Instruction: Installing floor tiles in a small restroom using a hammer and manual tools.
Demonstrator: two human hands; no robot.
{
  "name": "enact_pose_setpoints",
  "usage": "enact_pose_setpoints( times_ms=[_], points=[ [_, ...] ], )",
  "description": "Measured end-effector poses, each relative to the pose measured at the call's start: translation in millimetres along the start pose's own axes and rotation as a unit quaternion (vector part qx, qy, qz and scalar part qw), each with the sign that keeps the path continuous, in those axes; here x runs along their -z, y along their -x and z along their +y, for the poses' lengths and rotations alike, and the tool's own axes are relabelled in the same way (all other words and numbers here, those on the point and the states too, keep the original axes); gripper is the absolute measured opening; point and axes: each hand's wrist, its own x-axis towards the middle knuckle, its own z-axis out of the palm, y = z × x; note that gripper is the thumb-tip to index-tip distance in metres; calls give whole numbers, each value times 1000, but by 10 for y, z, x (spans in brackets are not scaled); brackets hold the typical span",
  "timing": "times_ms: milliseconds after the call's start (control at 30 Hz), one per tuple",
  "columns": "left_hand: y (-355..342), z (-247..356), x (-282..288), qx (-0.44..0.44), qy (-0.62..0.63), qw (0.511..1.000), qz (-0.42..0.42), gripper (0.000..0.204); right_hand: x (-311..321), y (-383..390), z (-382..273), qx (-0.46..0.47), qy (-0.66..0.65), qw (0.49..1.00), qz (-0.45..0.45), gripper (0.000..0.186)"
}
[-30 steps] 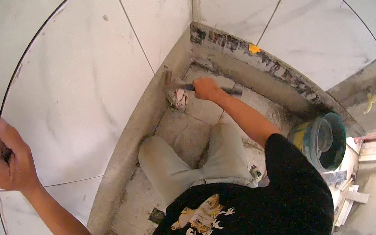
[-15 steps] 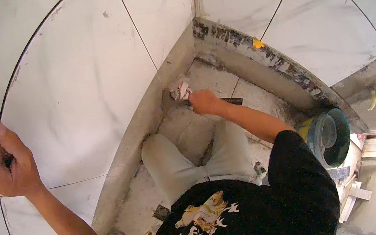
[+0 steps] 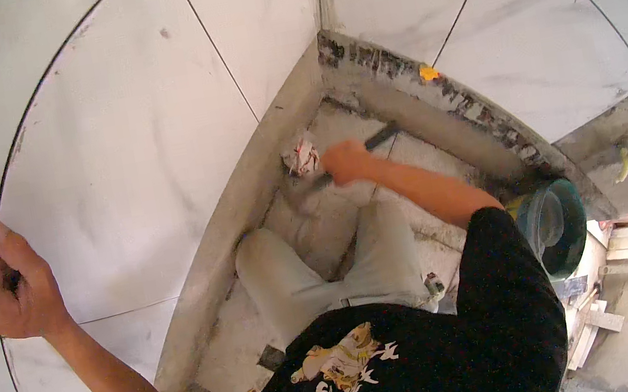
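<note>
In my right hand [image 3: 346, 161] is a long tool with a dark handle [image 3: 383, 135]. Its other end [image 3: 301, 195] is smeared by motion over the floor in front of my knees, so its kind cannot be told. Just left of that hand lies a crumpled white and red wrapper [image 3: 302, 156]. At the far left, my left hand [image 3: 19, 278] is raised against the white tiled wall [image 3: 115, 146], thumb and forefinger pressed together at a dark tile joint. Whatever its curled fingers hold, if anything, is hidden.
Low grey ledges [image 3: 245, 182] run along both walls and meet at the corner. An orange scrap [image 3: 429, 72] sits on the right ledge. To my right stands a bucket [image 3: 573, 227], with pale boards [image 3: 595, 336] beyond. A pale yellow lump [image 3: 627, 164] clings to a grey panel.
My right hand has moved slightly right, and the tool has swung so its handle now points up to the right. My left hand stays at the joint, slightly lower in view.
</note>
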Motion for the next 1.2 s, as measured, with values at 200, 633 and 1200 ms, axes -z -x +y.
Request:
enact_pose_setpoints(
  times_ms=[200,633,1200],
  points=[
    [-12,-12,3,-6,-16,1000,-12,11,-243,-285,321,-86,-170,979,77,22],
    [31,-83,-37,-1,-50,999,-15,11,-907,-600,-253,-172,-972,52,149,22],
    [34,-85,-91,-18,-26,999,17,12,-947,-577,-228,-266,-895,330,137,12]
  ],
)
